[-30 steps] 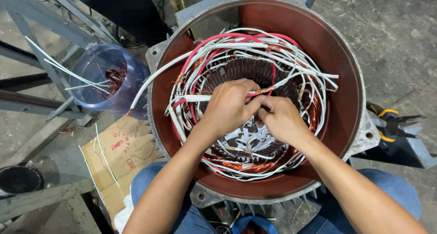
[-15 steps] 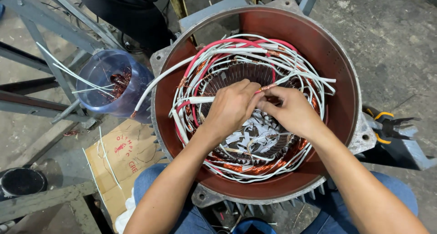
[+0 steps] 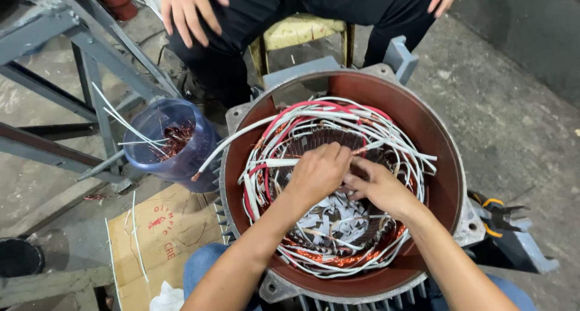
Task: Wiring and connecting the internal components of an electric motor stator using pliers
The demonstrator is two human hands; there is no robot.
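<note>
Both hands meet inside the round motor housing (image 3: 450,184) on the floor: the left hand (image 3: 317,173) and right hand (image 3: 377,187) each pinch the white and red wires (image 3: 314,120) near its middle.

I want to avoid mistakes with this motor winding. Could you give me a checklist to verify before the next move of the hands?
1. Both hands on the wires: ok. Left hand and right hand meet over the motor housing.
2. What the fingers pinch: cannot tell, hidden.
3. White and red wires lie inside the housing: ok.
4. Pliers within reach at the right: ok.
5. Blue bucket with copper scraps stands upright: ok.
6. Another person's hand is away from the housing: ok.
</note>
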